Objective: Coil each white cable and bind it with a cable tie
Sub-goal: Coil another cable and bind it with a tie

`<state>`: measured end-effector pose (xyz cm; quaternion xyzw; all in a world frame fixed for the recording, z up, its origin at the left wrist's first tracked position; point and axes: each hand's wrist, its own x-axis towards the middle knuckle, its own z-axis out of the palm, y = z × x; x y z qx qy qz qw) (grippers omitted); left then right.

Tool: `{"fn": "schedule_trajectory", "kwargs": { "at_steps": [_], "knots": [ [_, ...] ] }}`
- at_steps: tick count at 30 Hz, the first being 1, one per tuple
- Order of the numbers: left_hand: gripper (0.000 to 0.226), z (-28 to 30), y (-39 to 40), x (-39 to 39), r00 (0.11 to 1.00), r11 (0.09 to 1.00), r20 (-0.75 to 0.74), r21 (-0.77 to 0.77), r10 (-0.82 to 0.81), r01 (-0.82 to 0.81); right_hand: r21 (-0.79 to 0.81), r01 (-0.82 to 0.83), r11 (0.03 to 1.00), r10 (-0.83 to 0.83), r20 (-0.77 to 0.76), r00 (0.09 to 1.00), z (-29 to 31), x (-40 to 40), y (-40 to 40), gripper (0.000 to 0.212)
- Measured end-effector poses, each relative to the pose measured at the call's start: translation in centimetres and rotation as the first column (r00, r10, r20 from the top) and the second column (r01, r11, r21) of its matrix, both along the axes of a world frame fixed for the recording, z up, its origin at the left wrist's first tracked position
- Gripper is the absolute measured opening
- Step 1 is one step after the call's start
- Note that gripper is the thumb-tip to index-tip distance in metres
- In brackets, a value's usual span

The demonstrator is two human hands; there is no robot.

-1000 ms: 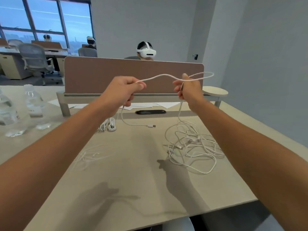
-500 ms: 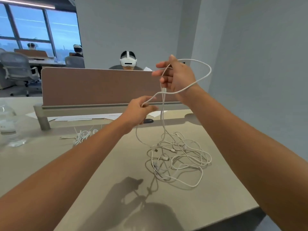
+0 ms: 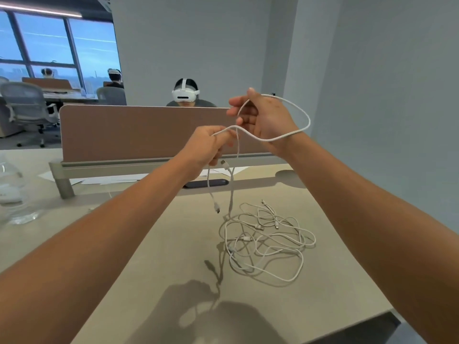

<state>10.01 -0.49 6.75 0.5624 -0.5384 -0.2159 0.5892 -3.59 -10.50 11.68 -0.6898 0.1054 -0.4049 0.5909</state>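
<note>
I hold one white cable (image 3: 304,112) up in the air above the desk. My right hand (image 3: 263,117) is raised, fingers partly spread, with the cable looped once around its back and wrist. My left hand (image 3: 211,147), just below and to the left, pinches the same cable; one connector end (image 3: 216,208) dangles beneath it. A strand drops from my hands to a tangled pile of white cables (image 3: 267,238) lying on the beige desk (image 3: 161,256). No cable tie shows in view.
A brown divider panel (image 3: 139,130) closes the desk's far side, with papers (image 3: 104,180) and a dark slot (image 3: 206,182) at its foot. A water bottle (image 3: 11,194) stands at the left edge. A person with a white headset (image 3: 185,94) sits behind the panel. The desk's right edge runs near the pile.
My right hand has wound the cable around itself and risen. My left hand came in close beneath it, and the free connector end now hangs lower. The view has shifted right.
</note>
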Motion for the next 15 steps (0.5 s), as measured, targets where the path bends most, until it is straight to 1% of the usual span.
{"fn": "schedule_trajectory", "kwargs": {
  "at_steps": [3,5,6,8,10,12,13,15],
  "knots": [
    [0.017,-0.4,0.1,0.2,0.993,0.996,0.105,0.080,-0.056,0.048,0.091,-0.050,0.995,0.038,0.124,0.992,0.1,-0.1,-0.8,0.044],
    [0.020,-0.3,0.1,0.3,0.993,0.996,0.110,0.073,-0.051,0.043,0.096,-0.057,0.994,0.042,0.153,0.987,0.3,-0.1,-1.0,0.036],
    [0.021,0.0,0.2,0.3,0.995,0.998,0.089,0.054,-0.041,0.036,0.084,-0.026,0.996,0.015,0.128,0.992,0.0,0.0,-1.1,0.029],
    [0.022,0.8,0.1,0.5,1.000,1.000,0.012,0.003,-0.013,0.013,0.051,0.071,0.996,-0.073,0.028,0.997,-1.3,0.0,-1.5,0.020],
    [0.022,1.6,0.1,0.7,0.996,0.999,-0.083,-0.037,0.012,-0.015,0.004,0.155,0.988,-0.154,-0.082,0.985,-3.4,-0.2,-1.6,0.019],
    [0.022,2.0,0.1,0.9,0.989,0.998,-0.142,-0.055,0.027,-0.035,-0.146,0.238,0.960,-0.266,-0.223,0.938,-5.5,-0.8,-0.8,0.023],
    [0.020,2.1,0.2,0.9,0.986,0.997,-0.163,-0.058,0.033,-0.043,-0.224,0.231,0.947,-0.290,-0.282,0.915,-6.3,-1.2,-0.1,0.027],
    [0.018,2.2,0.3,0.9,0.977,0.997,-0.207,-0.060,0.044,-0.057,-0.307,0.138,0.942,-0.251,-0.370,0.894,-7.9,-1.7,1.2,0.036]
  ]
}}
